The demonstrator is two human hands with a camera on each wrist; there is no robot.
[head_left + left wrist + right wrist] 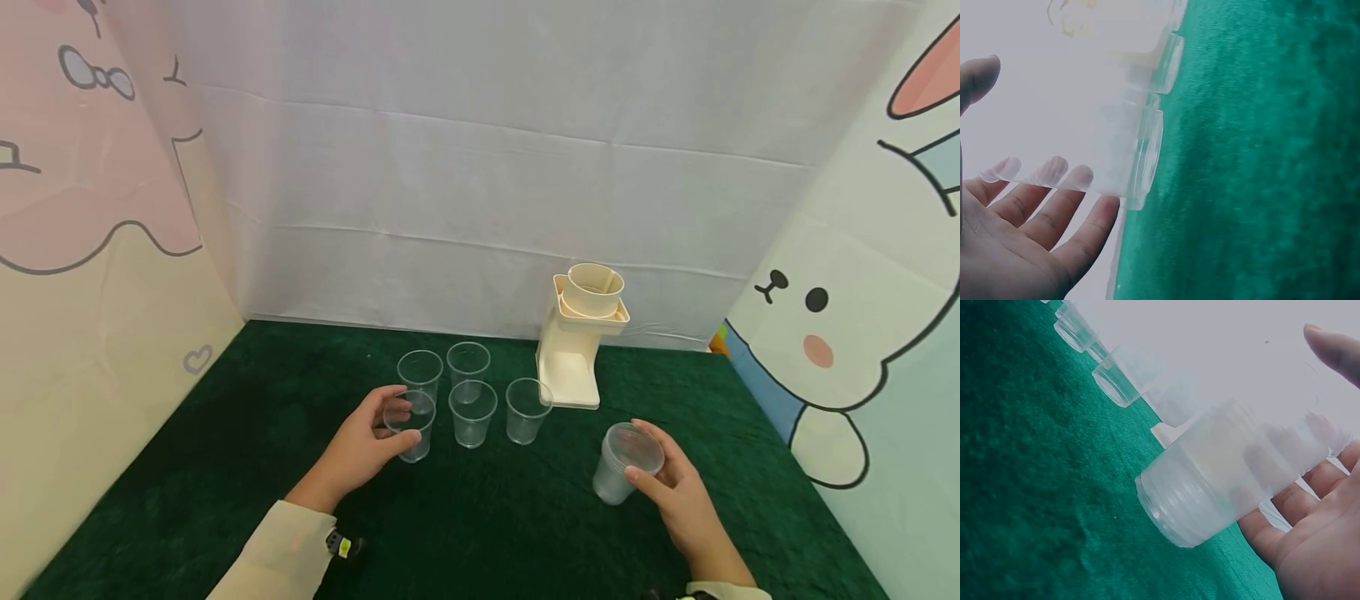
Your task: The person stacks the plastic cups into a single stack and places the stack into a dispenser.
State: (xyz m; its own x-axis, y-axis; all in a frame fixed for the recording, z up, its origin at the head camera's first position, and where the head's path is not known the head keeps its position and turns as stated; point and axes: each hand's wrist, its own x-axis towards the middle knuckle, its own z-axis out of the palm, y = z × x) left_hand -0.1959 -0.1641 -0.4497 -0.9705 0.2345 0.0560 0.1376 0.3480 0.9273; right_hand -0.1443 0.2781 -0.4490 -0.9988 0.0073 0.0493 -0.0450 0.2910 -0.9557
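Observation:
With fingers behind it and thumb across its near side, my left hand (365,442) holds a clear plastic cup (411,423) standing upright at the front left of a cluster. Its fingertips (1079,178) show through the cup wall in the left wrist view. My right hand (678,492) grips a stack of nested clear cups (618,467), fingers round the far side and thumb near the rim. The stack tilts slightly, and stacked bases (1169,512) show in the right wrist view; whether it touches the cloth I cannot tell.
Other single cups stand upright close by: two at the back (420,367) (468,362), one in the middle (472,417), one to the right (525,412). A cream stand with a round holder (573,350) is behind them on the green cloth (487,525). A white curtain (450,192) closes the back.

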